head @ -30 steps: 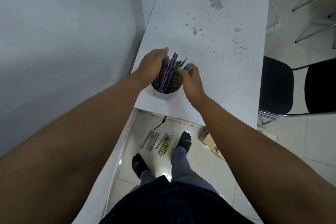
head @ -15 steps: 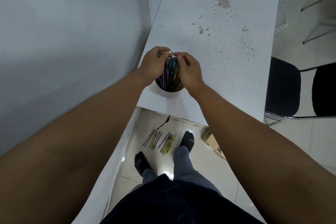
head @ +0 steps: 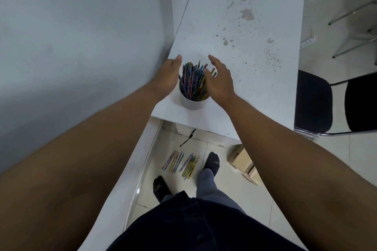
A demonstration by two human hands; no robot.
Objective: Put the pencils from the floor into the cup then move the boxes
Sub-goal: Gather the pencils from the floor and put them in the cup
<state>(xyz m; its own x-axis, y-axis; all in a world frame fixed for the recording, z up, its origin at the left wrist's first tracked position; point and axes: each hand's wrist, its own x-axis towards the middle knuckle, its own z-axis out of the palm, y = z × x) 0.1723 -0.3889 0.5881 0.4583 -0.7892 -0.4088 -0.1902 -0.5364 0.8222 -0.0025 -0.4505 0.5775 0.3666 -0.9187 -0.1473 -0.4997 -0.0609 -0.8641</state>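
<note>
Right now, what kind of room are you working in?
Probably a plain office or classroom: a long white table against a bare wall, black metal-framed chairs on a tiled floor, and a power strip lying beside the table.

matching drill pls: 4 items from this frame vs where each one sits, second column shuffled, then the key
Items
1. white cylindrical cup packed with pencils
2. loose multicoloured pencils
3. tan cardboard boxes
4. black padded chair

Places
A. tiled floor, right of the person's right foot
B. near edge of the white table, between both open hands
C. tiled floor, ahead of the feet, in two bunches
D. right of the table

Pairs: 1-B, 2-C, 3-A, 4-D
</note>
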